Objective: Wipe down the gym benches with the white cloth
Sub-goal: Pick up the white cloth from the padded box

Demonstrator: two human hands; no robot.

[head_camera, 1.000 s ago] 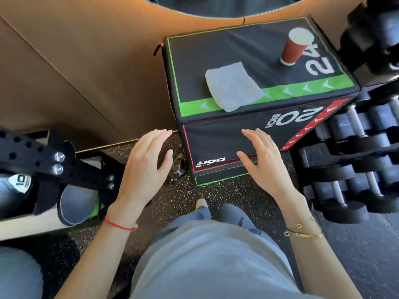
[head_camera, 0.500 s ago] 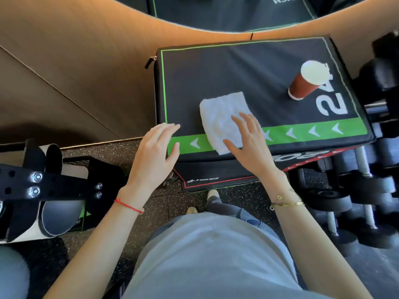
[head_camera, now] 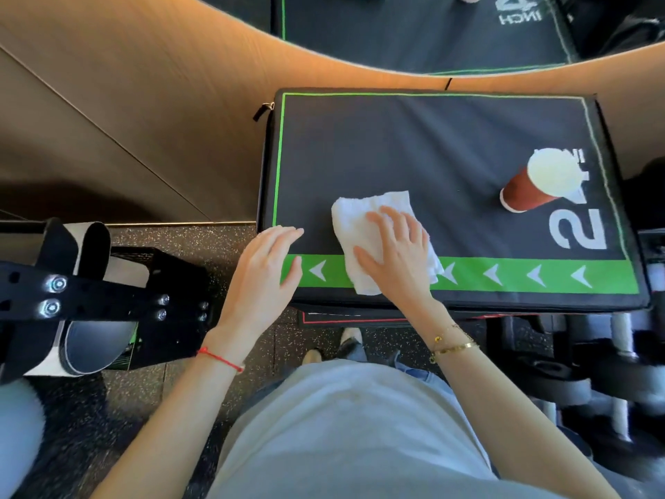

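Under the right hand [head_camera: 396, 253] lies a white cloth [head_camera: 363, 225] on a black box [head_camera: 414, 149] with a green, white-arrowed stripe. Right of the hand stands a red cup [head_camera: 527, 194]; by the left hand [head_camera: 262, 279], black speckled floor [head_camera: 230, 235].

I read this as a gym. Padded black plyo box [head_camera: 431, 145] with green trim and "24" height marking, speckled rubber floor [head_camera: 230, 239], dumbbells [head_camera: 619, 358] racked low on the right. Mirror [head_camera: 414, 27] above a wood wall panel [head_camera: 144, 84] reflects the box top. Black perforated steel frame with bolts [head_camera: 72, 300] at left looks like exercise equipment.
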